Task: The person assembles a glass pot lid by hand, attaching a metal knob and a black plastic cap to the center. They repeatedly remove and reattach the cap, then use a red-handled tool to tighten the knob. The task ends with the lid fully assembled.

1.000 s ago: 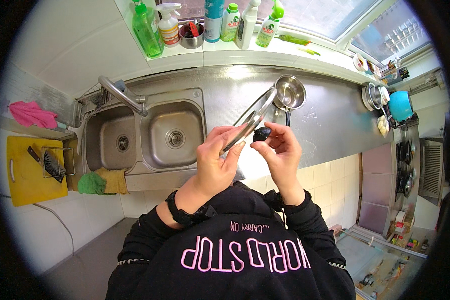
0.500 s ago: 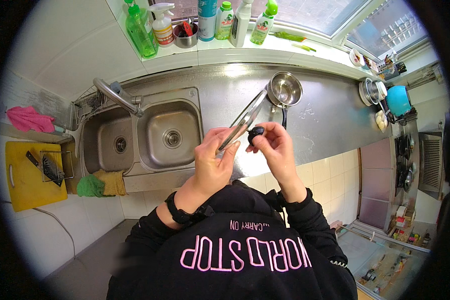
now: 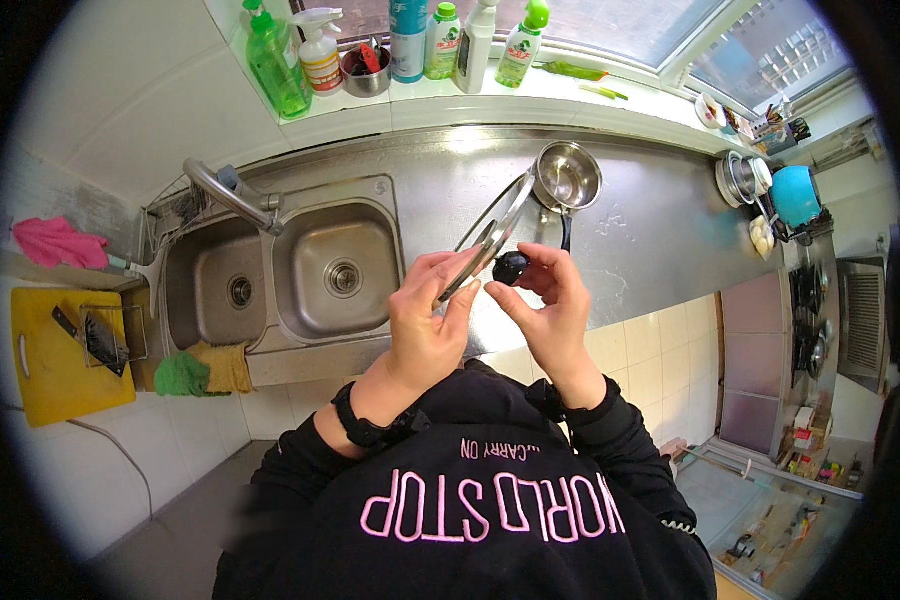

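My left hand (image 3: 426,312) grips the rim of a glass pot lid (image 3: 518,205) with a metal edge, held tilted almost upright over the counter's front. My right hand (image 3: 555,305) has its thumb and fingers around a black lid knob (image 3: 511,267) on the lid's right side. Whether the knob touches the lid is hard to make out. Beyond the hands stands a small steel saucepan (image 3: 568,172) on the counter, its black handle (image 3: 566,235) pointing toward me. The pan's left rim lies close behind the lid's upper edge.
A double sink (image 3: 336,262) with a faucet (image 3: 232,192) lies to the left. Bottles, including a green one (image 3: 278,70), line the windowsill. Stacked bowls (image 3: 738,180) stand at the right. A yellow cutting board (image 3: 45,360) and a knife (image 3: 78,328) are at far left.
The lid has turned a little, showing more of its face. My right fingers have shifted around the knob, with the thumb now extended toward my left hand.
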